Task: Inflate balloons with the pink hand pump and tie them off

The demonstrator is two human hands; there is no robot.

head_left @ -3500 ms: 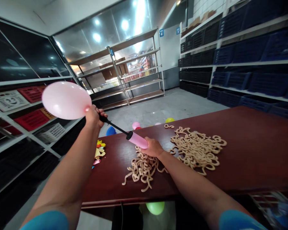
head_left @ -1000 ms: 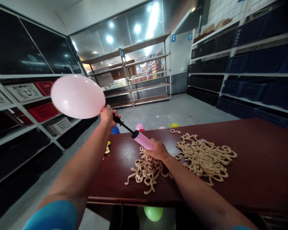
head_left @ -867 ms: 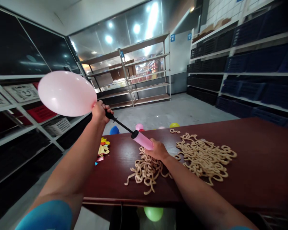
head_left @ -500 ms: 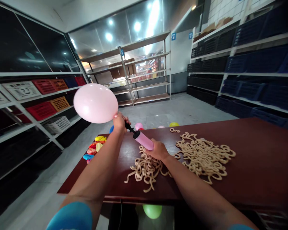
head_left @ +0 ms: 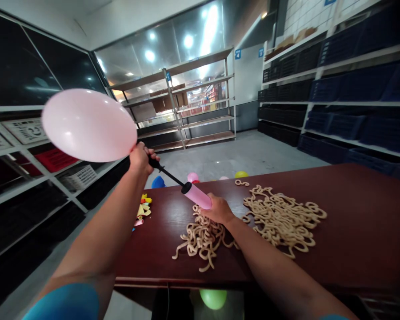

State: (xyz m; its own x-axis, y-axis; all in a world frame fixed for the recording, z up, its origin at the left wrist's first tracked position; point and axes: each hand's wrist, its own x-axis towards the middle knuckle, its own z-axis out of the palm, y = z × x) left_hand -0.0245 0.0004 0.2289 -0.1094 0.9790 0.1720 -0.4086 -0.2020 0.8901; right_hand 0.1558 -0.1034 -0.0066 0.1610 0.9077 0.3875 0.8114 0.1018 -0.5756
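Observation:
A large pink balloon [head_left: 90,125] swells at the upper left, its neck pinched in my left hand [head_left: 142,159]. That same hand grips the black end of a hand balloon pump [head_left: 200,196], whose thin black rod stands out between the two hands. My right hand [head_left: 220,209] is closed around the far end of the pump's pink barrel, low above the table. Just under it lies a small heap of beige, curled, rope-like pieces [head_left: 203,238]. Uninflated balloons [head_left: 145,206] in several colours lie by my left forearm, partly covered by it.
A larger pile of the beige curled pieces [head_left: 285,218] spreads over the right of the dark red table [head_left: 356,213]. Inflated balloons show beyond the far edge, and a green balloon [head_left: 213,298] is below the near edge. Shelves with crates [head_left: 340,124] stand at both sides.
My left hand has moved left and up, away from the right hand, drawing more rod out of the pump. The pink balloon moved with it and looks larger. My right hand stayed put.

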